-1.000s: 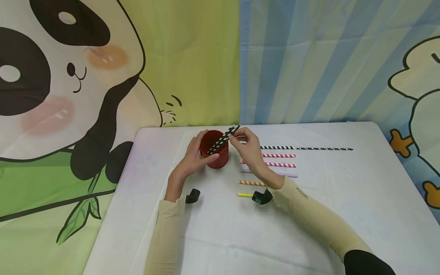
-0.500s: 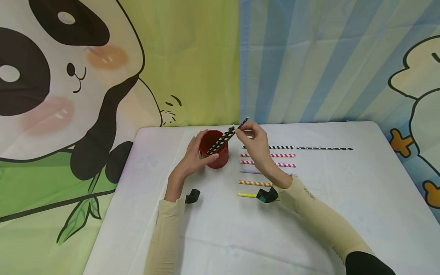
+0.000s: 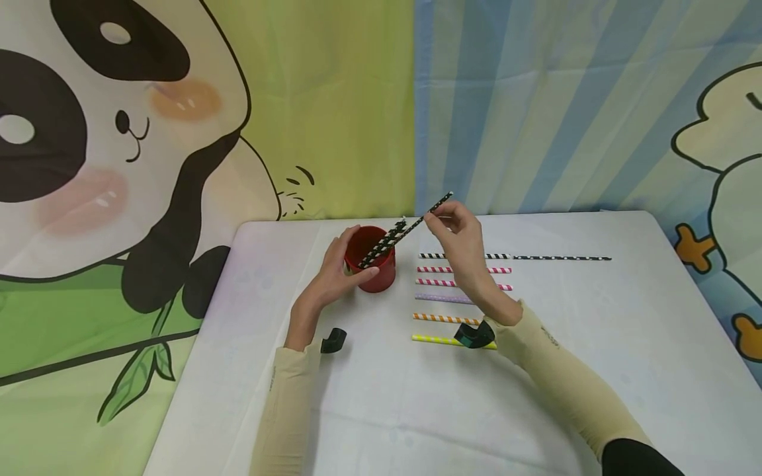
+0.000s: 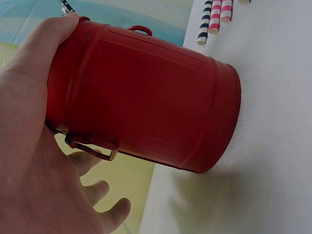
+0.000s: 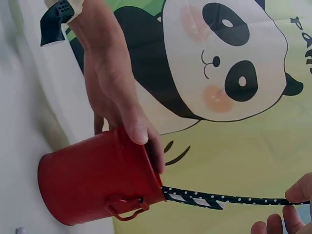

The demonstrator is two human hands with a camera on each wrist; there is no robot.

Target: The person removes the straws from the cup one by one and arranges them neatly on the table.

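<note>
A small red metal bucket (image 3: 381, 283) with side handles stands on the table. My left hand (image 3: 333, 272) holds it near the rim, thumb on the near side. In the left wrist view several fingers of that hand extend free of the bucket wall (image 4: 146, 97). My right hand (image 3: 465, 243) pinches a black paper straw with white dots (image 3: 442, 200) near its upper end. This straw slants up and right out of the bucket; its lower end is hidden inside. Black-and-white patterned straws (image 3: 381, 246) lean in the bucket beside it, and a striped one (image 5: 200, 200) shows in the right wrist view.
On the table right of the bucket lie a black-striped straw (image 3: 497, 256), a black dotted straw (image 3: 562, 258), pink-striped straws (image 3: 433, 270), a purple straw (image 3: 440, 298), an orange-striped straw (image 3: 443, 318) and a yellow straw (image 3: 434, 339). A printed curtain (image 3: 357, 112) hangs behind.
My right hand has moved right and slightly up, drawing the dotted straw further out of the bucket and away from the others. The left hand and the bucket stay in place.
</note>
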